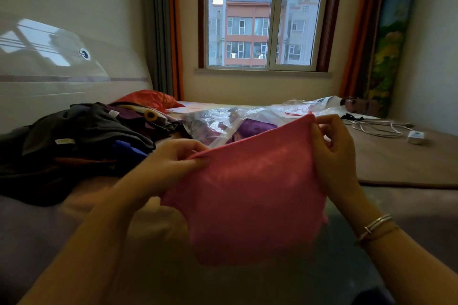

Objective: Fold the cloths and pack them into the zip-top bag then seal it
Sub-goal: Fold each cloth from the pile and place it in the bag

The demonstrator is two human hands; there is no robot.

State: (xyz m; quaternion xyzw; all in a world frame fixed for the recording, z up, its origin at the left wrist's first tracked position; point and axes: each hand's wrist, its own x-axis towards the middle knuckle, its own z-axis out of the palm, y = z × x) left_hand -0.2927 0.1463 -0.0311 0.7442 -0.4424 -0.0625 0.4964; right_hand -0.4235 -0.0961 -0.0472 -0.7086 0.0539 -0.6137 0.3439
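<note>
A pink cloth hangs in the air in front of me, held up by its top edge. My left hand pinches its left corner, and my right hand pinches its right corner, which sits higher. Behind the cloth lies a clear zip-top bag on the bed, with a purple cloth inside it. A pile of dark cloths lies on the bed at the left.
A red cloth or bag lies near the headboard. White cable and charger lie on a brown mat at the right. More clear plastic is behind the bag. A window is ahead.
</note>
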